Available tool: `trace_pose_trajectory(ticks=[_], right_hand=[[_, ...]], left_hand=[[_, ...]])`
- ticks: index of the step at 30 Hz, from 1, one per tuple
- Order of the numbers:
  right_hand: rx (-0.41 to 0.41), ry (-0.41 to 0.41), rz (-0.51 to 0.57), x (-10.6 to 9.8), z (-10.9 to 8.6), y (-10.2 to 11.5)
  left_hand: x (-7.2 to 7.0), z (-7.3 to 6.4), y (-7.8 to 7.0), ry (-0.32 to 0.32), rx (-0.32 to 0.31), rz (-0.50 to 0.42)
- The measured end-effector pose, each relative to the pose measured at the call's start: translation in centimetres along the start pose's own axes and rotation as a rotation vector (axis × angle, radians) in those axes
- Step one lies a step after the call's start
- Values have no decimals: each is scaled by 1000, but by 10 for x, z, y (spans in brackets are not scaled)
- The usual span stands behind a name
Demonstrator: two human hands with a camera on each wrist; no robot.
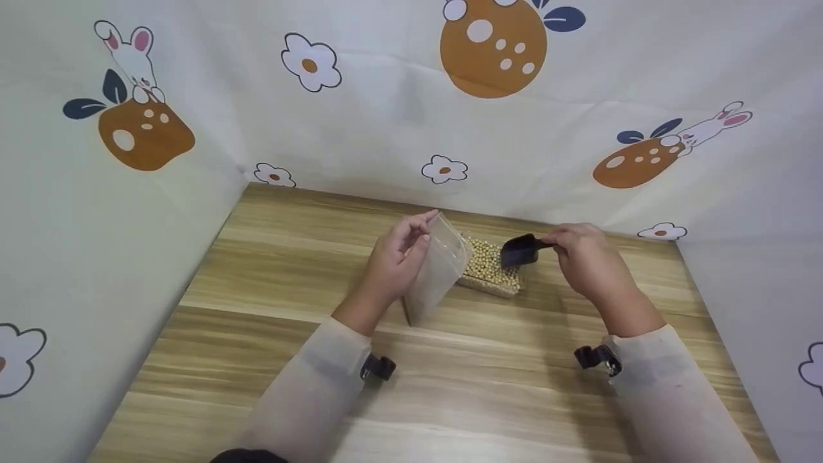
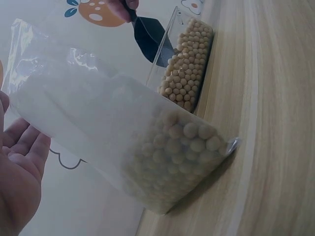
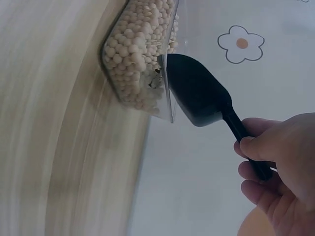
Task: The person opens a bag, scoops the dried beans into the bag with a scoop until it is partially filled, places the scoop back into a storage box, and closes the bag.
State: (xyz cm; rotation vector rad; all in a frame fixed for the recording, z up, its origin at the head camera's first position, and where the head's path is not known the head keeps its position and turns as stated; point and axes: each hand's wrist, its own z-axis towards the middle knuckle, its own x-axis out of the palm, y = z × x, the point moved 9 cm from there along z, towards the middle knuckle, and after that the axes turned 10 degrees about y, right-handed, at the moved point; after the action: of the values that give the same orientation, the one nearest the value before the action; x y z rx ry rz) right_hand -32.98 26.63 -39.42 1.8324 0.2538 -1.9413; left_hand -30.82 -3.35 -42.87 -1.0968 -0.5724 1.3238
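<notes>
L hand (image 1: 397,262) pinches top edge of tilted zip bag (image 1: 429,283) on table (image 1: 270,276); R hand (image 1: 590,265), fingers curled, grips blk scoop (image 1: 521,251) at soybeans (image 1: 483,260) in adj. clear box (image 1: 490,287); NB: slack L pinch may topple bag, spilling beans.

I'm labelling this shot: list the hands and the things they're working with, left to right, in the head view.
Left hand, plastic bag, clear container, black scoop, right hand.
</notes>
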Motion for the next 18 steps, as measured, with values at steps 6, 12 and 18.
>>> trace_pose_trajectory(ticks=[6,12,18], right_hand=[[-35,20,-73,1,3,6],[-51,70,-116,4,5,13],[-85,93,-140,13,10,20]], left_hand=[[0,0,0,2,3,12],[1,1,1,3,2,12],[1,0,1,-5,1,2]])
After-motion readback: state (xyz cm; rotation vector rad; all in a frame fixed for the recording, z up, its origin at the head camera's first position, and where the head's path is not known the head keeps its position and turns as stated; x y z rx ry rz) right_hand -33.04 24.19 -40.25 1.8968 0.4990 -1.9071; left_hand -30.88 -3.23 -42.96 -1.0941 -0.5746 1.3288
